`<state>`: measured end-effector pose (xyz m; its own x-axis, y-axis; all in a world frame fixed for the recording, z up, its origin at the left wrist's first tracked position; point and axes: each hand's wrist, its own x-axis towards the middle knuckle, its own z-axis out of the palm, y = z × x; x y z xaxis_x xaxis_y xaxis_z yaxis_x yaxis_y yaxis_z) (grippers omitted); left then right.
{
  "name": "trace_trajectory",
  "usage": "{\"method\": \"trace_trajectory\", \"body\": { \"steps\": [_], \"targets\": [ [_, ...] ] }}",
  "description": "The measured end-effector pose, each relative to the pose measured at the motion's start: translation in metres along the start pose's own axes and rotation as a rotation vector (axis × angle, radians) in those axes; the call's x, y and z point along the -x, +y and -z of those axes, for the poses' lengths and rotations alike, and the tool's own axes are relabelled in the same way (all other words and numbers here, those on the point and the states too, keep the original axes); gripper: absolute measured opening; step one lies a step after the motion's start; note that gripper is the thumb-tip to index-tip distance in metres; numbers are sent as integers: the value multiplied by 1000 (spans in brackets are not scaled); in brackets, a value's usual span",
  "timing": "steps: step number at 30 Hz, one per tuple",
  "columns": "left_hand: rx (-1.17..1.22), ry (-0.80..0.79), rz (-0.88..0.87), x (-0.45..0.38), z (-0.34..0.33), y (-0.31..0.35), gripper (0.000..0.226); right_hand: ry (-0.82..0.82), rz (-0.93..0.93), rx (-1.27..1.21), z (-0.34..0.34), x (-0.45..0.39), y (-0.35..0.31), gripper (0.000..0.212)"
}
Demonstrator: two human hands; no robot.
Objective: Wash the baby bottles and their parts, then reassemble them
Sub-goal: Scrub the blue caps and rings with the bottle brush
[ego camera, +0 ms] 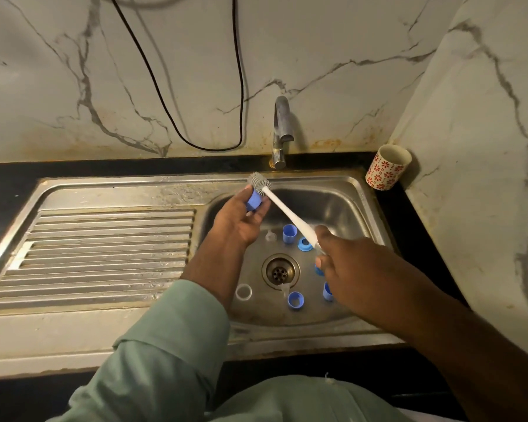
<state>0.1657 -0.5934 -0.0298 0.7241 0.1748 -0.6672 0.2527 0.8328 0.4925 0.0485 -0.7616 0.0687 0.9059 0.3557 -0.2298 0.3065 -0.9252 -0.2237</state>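
**Two hands at work over the sink**

Two hands hover above the steel sink (357,190). The left hand (241,222) curls its fingers around a blue bottle cap (253,201), held over the basin's back-left corner. The right hand (351,263) grasps the white handle of a bottle brush (282,208); the brush's grey bristled head lies against the cap's top end.

Down in the basin more parts lie scattered around the drain (280,271): an upright blue cap (289,233), a blue ring (304,244) just beside it, another blue cap (295,300) near the front, a blue piece (327,291) partly hidden under the right hand, a white ring (244,292) to the left and a clear nipple (269,236).

No writing or brand can be read on any part. A faucet (281,132) stands behind the basin, and a cup with red flowers (386,167) leans in the corner of the dark counter (9,178). A black cable (195,117) loops down the marble wall.
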Motion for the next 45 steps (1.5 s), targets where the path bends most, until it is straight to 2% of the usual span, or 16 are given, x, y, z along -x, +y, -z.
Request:
{"method": "trace_trajectory", "body": {
  "steps": [3,6,9,13,16,18,20,23,25,27,34,37,40,43,45],
  "targets": [
    [-7,-31,12,2,4,2,26,-5,-36,-34,-7,-1,4,34],
    [52,16,-23,-6,8,4,9,-62,-80,-61,-8,0,7,49],
    [-33,-50,17,-2,9,-1,19,-76,-107,-74,-9,-9,17,44],
    [-32,11,-58,-5,9,2,35,-65,-106,-106,-9,2,16,39],
    [-129,-31,-27,-3,7,-4,25,-80,-135,-79,-13,-18,11,40],
    [-146,50,-74,-8,9,-4,18,-82,-131,-65,-17,-20,8,41],
    [-92,122,-114,-17,17,4,19,-66,-99,-48,-24,-12,3,43],
    [-129,101,-56,-19,22,5,28,-50,-106,-5,-26,-15,-6,53],
    [-83,92,-41,-14,22,0,21,-61,-131,24,-27,-17,-7,58],
    [-13,101,-59,-14,20,0,13,-47,-105,56,-28,-7,-4,52],
    [-77,-1,-66,-7,3,0,37,11,-93,-6,-17,-1,6,57],
    [-44,6,-84,-11,-1,8,33,33,-78,-38,-17,6,7,51],
    [-33,-37,-29,-6,-5,0,28,56,-98,-25,-17,-5,11,48],
    [37,54,-71,-10,-3,0,24,54,-39,-48,-19,6,16,48],
    [54,43,-59,-10,-2,0,24,62,-34,-48,-21,4,16,50]
  ]
}}
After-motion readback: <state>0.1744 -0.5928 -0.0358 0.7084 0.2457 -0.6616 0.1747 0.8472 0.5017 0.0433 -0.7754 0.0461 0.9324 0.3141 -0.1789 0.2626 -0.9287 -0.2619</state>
